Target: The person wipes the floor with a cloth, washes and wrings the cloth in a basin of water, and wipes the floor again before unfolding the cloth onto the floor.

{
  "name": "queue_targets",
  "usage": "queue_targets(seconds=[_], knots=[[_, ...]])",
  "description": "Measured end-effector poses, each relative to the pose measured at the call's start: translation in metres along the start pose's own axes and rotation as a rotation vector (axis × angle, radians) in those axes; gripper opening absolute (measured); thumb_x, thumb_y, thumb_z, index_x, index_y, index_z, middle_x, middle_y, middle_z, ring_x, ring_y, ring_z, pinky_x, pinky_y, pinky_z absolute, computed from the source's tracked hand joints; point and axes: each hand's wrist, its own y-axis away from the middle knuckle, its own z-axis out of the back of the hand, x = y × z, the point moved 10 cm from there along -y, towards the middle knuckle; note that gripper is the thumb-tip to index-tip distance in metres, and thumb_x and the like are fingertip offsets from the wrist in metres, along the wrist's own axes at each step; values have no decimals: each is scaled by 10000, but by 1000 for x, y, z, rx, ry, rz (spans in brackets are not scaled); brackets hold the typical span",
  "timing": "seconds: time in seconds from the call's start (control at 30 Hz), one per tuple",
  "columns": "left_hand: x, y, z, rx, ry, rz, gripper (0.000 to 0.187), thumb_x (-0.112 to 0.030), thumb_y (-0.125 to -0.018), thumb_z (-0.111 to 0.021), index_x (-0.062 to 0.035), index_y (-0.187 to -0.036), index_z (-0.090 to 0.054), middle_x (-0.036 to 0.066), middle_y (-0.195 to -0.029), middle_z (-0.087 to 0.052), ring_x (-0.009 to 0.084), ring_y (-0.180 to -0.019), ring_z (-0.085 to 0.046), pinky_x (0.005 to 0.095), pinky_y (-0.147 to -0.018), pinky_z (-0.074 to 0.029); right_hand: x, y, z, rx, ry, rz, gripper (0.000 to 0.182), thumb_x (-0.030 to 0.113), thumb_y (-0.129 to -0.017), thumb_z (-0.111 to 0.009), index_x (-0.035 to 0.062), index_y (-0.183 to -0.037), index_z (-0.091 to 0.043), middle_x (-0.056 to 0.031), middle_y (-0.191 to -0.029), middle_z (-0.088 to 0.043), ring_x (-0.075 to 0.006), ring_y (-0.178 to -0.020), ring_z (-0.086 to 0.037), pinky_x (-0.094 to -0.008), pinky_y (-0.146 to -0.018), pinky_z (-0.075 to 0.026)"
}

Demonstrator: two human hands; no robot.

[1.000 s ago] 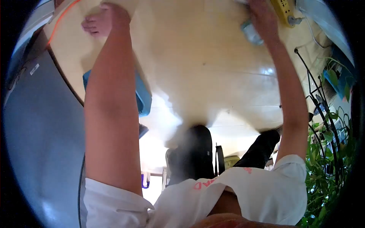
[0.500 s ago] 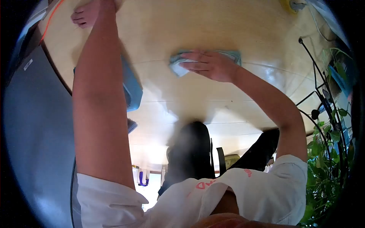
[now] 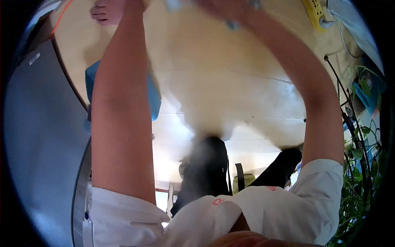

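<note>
My right hand (image 3: 224, 7), blurred at the top edge, presses on a pale blue-green cloth (image 3: 173, 4) on the light wooden floor (image 3: 214, 94). Parts of the cloth show on both sides of the hand; the rest is hidden or cut off by the frame. My left hand (image 3: 108, 11) rests on the floor at the upper left with its visible fingers spread and nothing seen in them. A blue object like a bin (image 3: 154, 99) lies partly hidden behind my left forearm.
A large grey-blue panel (image 3: 41, 136) stands along the left, near an orange cord (image 3: 61, 16). At the upper right are a yellow power strip (image 3: 313, 14) and a cable. A black metal stand (image 3: 349, 111) and a leafy plant (image 3: 358, 164) line the right.
My right hand has slid the cloth forward, away from my body, to the top edge. The view has shifted slightly; my left hand stays on the floor.
</note>
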Motion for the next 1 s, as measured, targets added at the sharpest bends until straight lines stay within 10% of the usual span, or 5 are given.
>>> queue_targets(seconds=[0.27,0.63,0.8,0.87,1.0], knots=[[14,-4,-32,132,37,61,804,-558,-886,-428,31,-1428,-354,196,-1522,-315,330,-1413,-285,469,-1128,-225,141,179,-80,150,-26,267,331,41,-797,-610,104,-1117,-666,-52,-1269,-619,-272,-1215,-550,-403,-1024,-459],[4,-6,-24,154,43,26,778,-549,-882,-439,20,-1409,-373,180,-1504,-342,326,-1416,-275,468,-1101,-259,-46,234,136,-570,497,-374,366,52,-881,-513,124,-1211,-656,-88,-1263,-630,-267,-1135,-609,-337,-912,-526],[12,-8,-32,203,27,63,777,-552,-871,-436,28,-1387,-390,192,-1488,-350,318,-1396,-299,472,-1090,-258,28,259,-38,38,8,-436,391,163,-929,-559,183,-1319,-575,-94,-1307,-586,-288,-1211,-543,-418,-1057,-425],[16,-12,-42,177,2,57,776,-554,-869,-428,28,-1381,-394,193,-1475,-360,316,-1385,-308,472,-1086,-258,87,276,-8,-131,185,-69,343,163,-928,-568,155,-1267,-613,-83,-1321,-580,-290,-1233,-527,-407,-1069,-417],[21,-15,-43,148,-16,34,785,-559,-866,-421,35,-1379,-393,204,-1474,-356,321,-1384,-309,474,-1088,-253,4,361,82,-708,280,-728,431,83,-920,-500,67,-1351,-516,-117,-1322,-578,-315,-1213,-550,-379,-1058,-430]])
